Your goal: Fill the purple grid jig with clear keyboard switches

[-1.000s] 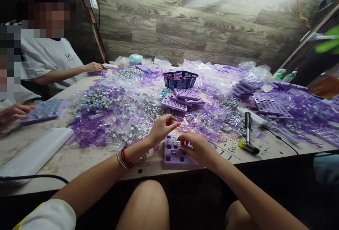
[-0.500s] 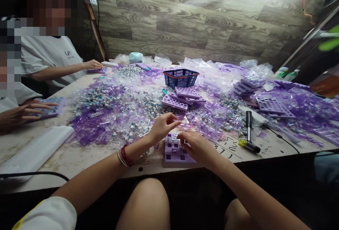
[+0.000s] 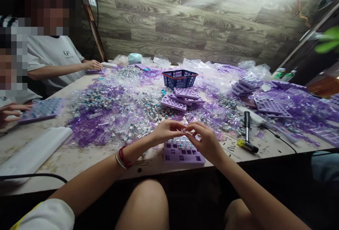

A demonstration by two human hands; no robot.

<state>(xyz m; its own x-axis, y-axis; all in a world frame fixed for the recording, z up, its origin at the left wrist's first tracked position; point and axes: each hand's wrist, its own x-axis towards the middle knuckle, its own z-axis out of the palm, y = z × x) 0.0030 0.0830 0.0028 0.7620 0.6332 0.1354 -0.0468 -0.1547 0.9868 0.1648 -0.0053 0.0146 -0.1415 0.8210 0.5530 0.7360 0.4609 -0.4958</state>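
Note:
My left hand (image 3: 167,131) and my right hand (image 3: 205,139) meet fingertip to fingertip above a purple tray. Pinched between them is a small clear plastic piece (image 3: 183,130), partly covered by the fingers. Below lies the purple tray (image 3: 172,156) with square holes, flat at the table's near edge. Several clear pieces with bits of blue (image 3: 182,144) sit in its back rows, while the front holes show dark. Loose white and blue switch-like parts (image 3: 137,131) spread just beyond my left hand.
Purple plastic pieces (image 3: 90,127) lie heaped to the left. Farther back stand stacked purple trays (image 3: 185,97) and a dark blue basket (image 3: 180,79). A black-handled hammer (image 3: 247,131) lies at right. Two co-workers sit at left; one's hand (image 3: 13,112) is beside another tray (image 3: 43,110).
My right hand has lifted off the tray and come up to my left fingertips, where a small clear piece now shows. The nearer co-worker's hand has drawn back from its tray.

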